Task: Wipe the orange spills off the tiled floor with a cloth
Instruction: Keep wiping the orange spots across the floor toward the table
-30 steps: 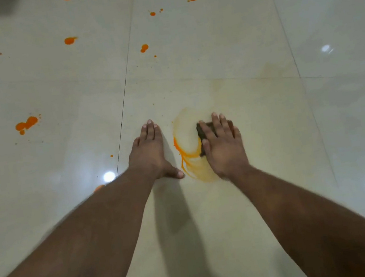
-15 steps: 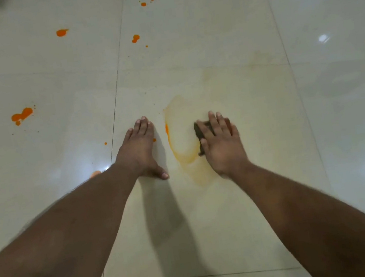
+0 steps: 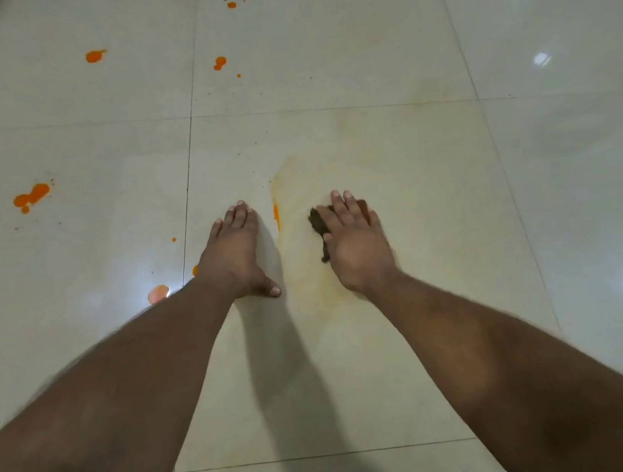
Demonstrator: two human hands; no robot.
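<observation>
While my right hand [image 3: 357, 243] presses the dark cloth [image 3: 318, 223] flat on the tiled floor [image 3: 316, 55], I'm mid-wipe on the spill nearest me. Fingers are straight & together on top of the cloth, not curled round it; cloth peeks out at the left edge of the hand and past the fingertips. A pale orange smear [image 3: 293, 214] covers the tile just left of and around the cloth, w/ a thin brighter orange streak [image 3: 276, 213] at its left rim, between my two hands.

Left hand [image 3: 238, 252] lies palm-down on the floor, fingers straight, thumb out to the right, holding nothing — prob. bracing my weight. Both forearms reach fwd from the near edge, roughly parallel.

Next, I reckon: sweep the cloth left over that streak, then go over the haze. Plenty left after: a big splotch [image 3: 31, 196] far left, a blob [image 3: 158, 294] by my left forearm, drops [image 3: 219, 63] on the far tile, more beyond. Cloth looks small, so it may just spread the haze unless refolded.
</observation>
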